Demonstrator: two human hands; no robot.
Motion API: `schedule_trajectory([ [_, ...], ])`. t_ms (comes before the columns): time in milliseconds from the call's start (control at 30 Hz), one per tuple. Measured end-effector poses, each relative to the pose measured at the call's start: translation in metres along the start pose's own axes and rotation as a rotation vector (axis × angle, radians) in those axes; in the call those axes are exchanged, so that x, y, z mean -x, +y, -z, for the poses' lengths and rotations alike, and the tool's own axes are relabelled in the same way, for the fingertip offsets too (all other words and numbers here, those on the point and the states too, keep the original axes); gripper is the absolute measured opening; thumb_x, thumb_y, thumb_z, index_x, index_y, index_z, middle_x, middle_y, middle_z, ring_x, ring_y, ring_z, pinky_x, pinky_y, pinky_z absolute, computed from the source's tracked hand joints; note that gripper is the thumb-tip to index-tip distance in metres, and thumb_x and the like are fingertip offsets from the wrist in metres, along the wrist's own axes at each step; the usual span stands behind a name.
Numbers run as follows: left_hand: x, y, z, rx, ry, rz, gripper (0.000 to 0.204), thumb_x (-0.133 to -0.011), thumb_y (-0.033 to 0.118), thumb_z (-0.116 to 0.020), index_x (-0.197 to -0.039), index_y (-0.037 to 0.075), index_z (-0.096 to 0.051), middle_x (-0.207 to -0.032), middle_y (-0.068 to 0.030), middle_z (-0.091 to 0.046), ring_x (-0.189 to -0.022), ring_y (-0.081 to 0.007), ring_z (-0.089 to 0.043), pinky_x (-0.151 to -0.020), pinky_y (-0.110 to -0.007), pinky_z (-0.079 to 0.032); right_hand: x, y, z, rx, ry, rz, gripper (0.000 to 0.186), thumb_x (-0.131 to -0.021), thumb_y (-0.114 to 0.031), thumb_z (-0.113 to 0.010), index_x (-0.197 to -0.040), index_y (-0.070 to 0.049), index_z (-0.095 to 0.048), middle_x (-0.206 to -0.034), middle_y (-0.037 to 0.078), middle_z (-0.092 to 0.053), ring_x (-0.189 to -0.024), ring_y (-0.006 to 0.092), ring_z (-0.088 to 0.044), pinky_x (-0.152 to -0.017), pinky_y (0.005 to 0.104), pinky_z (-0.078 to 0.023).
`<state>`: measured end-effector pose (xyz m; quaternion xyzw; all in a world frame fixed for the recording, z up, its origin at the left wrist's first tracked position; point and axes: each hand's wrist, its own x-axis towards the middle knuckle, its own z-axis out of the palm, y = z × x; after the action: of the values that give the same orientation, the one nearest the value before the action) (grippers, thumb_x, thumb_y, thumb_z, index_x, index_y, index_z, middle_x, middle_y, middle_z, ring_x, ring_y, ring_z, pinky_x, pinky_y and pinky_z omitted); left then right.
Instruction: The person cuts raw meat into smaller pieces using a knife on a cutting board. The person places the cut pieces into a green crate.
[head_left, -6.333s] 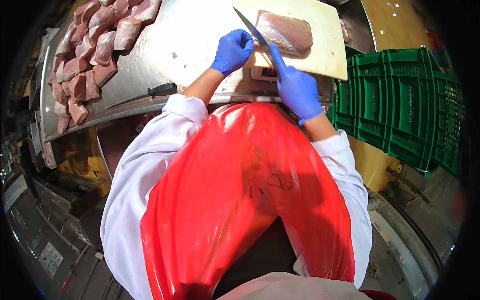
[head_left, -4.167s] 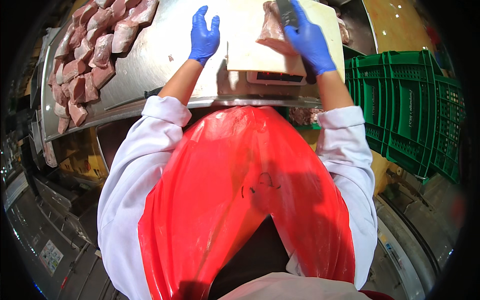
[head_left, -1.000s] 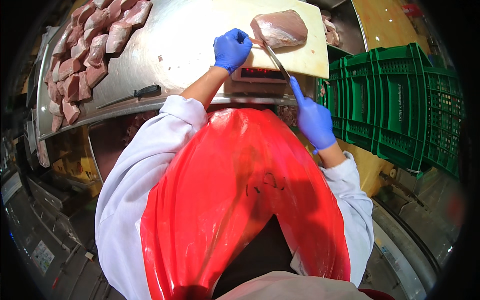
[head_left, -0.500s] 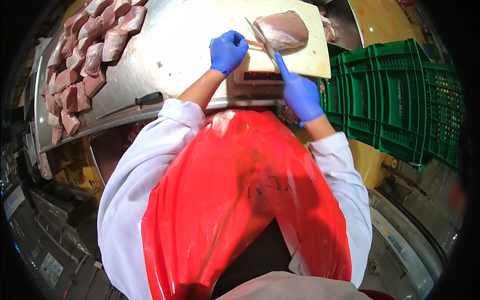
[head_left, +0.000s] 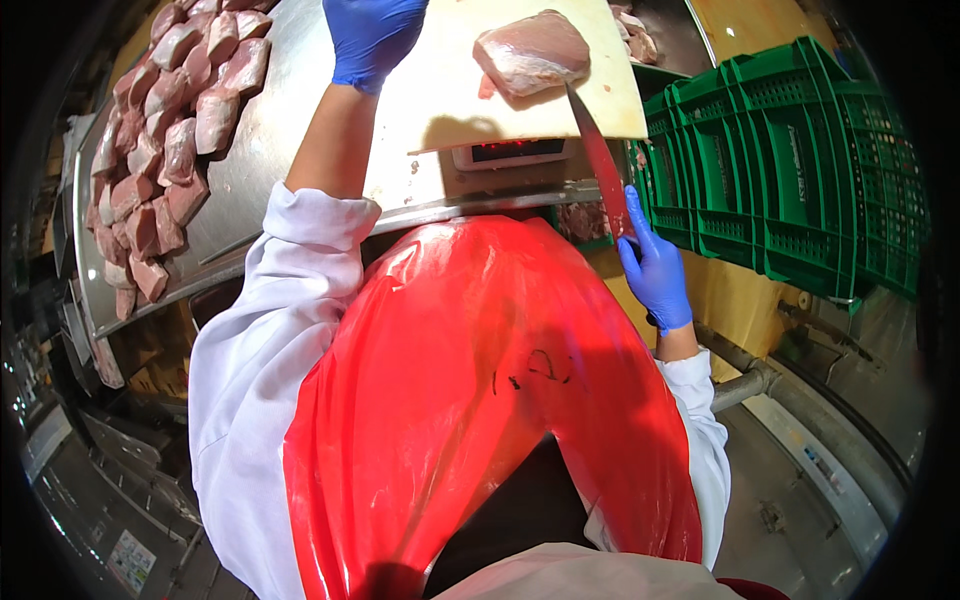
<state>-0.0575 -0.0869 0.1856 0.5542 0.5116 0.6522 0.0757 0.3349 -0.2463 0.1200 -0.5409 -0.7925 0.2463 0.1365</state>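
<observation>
My right hand, in a blue glove, grips a long knife with the index finger stretched along it. The blade reaches up over the near right corner of the white cutting board, its tip just below a large piece of raw meat. A small pink flap shows at the meat's left edge. My left hand, also blue-gloved, is up at the top edge, left of the meat. Its fingers are cut off by the picture's edge, so what they hold is hidden.
Many cut meat pieces lie heaped at the left of the steel table. A device with red lit digits sits by the board's near edge. Green crates stand at the right. More meat lies in a tray at far right.
My left hand has moved up and left, away from the meat, where it was pulling a thin strip. My right hand has drawn the knife back and to the right, off the meat.
</observation>
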Motion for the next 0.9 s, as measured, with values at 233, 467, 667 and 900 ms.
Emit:
schedule_trajectory([
  [233,0.067,-0.054,-0.033,-0.583,-0.706,0.1,0.022,-0.077,0.025,-0.072,-0.088,0.006,-0.069,-0.093,-0.0135,-0.071,-0.089,-0.0313,-0.069,-0.083,-0.04,-0.054,-0.009,-0.004,-0.017,-0.202,0.164,-0.055,0.075,-0.092,-0.006,-0.059,-0.158,-0.023,-0.028,-0.065,0.013,-0.057,-0.055,0.0116,-0.042,-0.057,0.0285,-0.044],
  [467,0.132,-0.074,-0.048,-0.564,-0.482,-0.118,0.012,-0.081,0.019,-0.07,-0.087,0.009,-0.067,-0.085,-0.0132,-0.064,-0.082,-0.0342,-0.063,-0.075,-0.045,-0.051,-0.031,-0.01,-0.022,-0.222,0.132,-0.004,0.071,-0.092,-0.009,-0.057,-0.157,-0.02,-0.031,-0.065,0.018,-0.058,-0.054,0.0336,-0.06,-0.057,0.0432,-0.047],
  [667,0.138,-0.087,-0.032,-0.545,-0.461,-0.074,0.007,-0.08,0.014,-0.069,-0.082,0.008,-0.066,-0.083,-0.0134,-0.064,-0.08,-0.0354,-0.062,-0.073,-0.044,-0.052,-0.108,-0.058,-0.047,0.099,0.152,0.192,0.072,-0.091,-0.013,-0.056,-0.157,-0.019,-0.029,-0.076,0.019,-0.067,-0.062,0.035,-0.066,-0.058,0.0465,-0.052],
  [900,0.136,-0.081,-0.034,-0.523,-0.463,0.033,0.005,-0.08,0.011,-0.067,-0.078,0.008,-0.064,-0.084,-0.0154,-0.064,-0.083,-0.0369,-0.062,-0.076,-0.046,-0.052,-0.156,-0.091,-0.067,0.405,-0.093,0.176,0.076,-0.086,-0.007,-0.052,-0.157,-0.017,-0.026,-0.075,0.017,-0.068,-0.064,0.0366,-0.067,-0.06,0.0503,-0.055],
])
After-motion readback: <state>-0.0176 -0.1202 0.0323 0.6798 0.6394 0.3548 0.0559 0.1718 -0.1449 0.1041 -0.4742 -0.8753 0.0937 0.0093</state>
